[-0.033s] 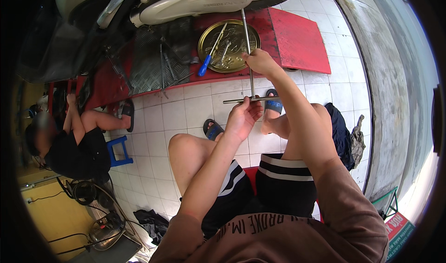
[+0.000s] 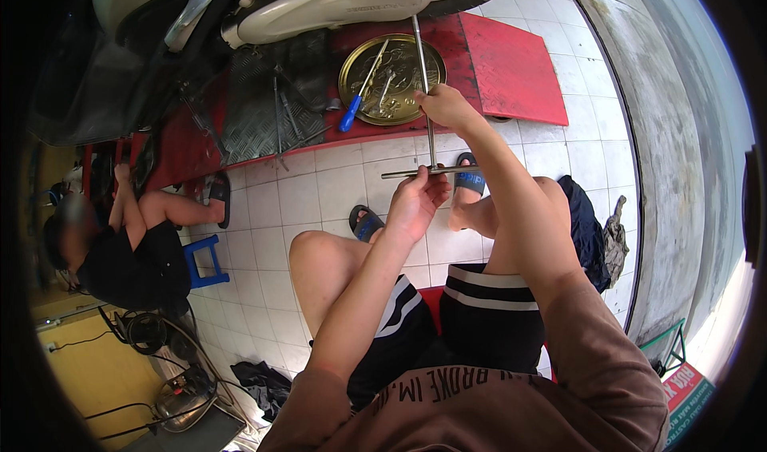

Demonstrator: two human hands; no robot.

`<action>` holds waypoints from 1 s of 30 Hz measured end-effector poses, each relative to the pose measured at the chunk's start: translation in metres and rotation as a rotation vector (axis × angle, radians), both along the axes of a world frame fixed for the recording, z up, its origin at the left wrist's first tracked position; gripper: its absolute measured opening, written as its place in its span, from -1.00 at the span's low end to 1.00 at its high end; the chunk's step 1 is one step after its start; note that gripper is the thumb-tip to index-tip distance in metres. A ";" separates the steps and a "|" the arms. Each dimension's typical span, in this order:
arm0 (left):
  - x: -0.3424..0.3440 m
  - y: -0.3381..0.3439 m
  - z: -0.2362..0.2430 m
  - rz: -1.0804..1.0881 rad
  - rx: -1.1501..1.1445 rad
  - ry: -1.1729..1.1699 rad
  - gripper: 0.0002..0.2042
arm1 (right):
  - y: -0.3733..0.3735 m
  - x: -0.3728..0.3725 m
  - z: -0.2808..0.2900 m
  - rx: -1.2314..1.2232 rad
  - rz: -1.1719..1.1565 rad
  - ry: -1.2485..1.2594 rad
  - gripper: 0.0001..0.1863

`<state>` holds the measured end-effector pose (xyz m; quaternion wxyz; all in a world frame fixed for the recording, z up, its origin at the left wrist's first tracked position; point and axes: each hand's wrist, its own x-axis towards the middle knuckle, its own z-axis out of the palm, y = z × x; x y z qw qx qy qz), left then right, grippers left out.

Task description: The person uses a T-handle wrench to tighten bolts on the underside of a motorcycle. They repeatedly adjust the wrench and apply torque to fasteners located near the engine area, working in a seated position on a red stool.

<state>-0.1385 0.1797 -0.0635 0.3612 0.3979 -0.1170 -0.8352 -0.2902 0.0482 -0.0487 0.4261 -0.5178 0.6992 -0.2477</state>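
A long T-handle wrench (image 2: 432,144) runs from the underside of the silver scooter cover (image 2: 335,9) toward me. Its far tip meets the cover's lower edge; the exact contact is too small to make out. My right hand (image 2: 449,107) is closed around the shaft, above the tray's right side. At the near end, my left hand (image 2: 417,204) holds the crossbar from below, fingers curled at the joint. Behind the shaft lies a round brass-coloured tray (image 2: 349,69). In it are a screwdriver with a blue handle (image 2: 350,114), a small metal tool (image 2: 387,87) and small loose parts.
The scooter stands on a red platform (image 2: 511,69) with a dark tread plate (image 2: 248,116). Several metal tools (image 2: 280,116) lie on that plate. To the left, another person (image 2: 120,252) sits by a blue stool (image 2: 206,260). Hoses and a metal tank (image 2: 182,396) are at lower left.
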 end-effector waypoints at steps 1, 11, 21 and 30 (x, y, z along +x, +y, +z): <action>0.000 0.001 0.001 0.001 -0.022 -0.021 -0.72 | 0.001 0.003 0.001 -0.025 -0.011 0.008 -0.47; -0.001 0.001 0.005 -0.006 -0.031 0.019 -0.70 | 0.004 0.002 0.022 0.021 0.052 0.036 -0.49; -0.002 0.005 0.004 0.001 -0.088 0.012 -0.70 | 0.004 0.000 0.027 0.061 0.070 0.060 -0.48; -0.003 0.004 -0.001 -0.018 -0.083 0.053 -0.67 | 0.006 0.002 0.031 0.043 0.031 0.162 -0.50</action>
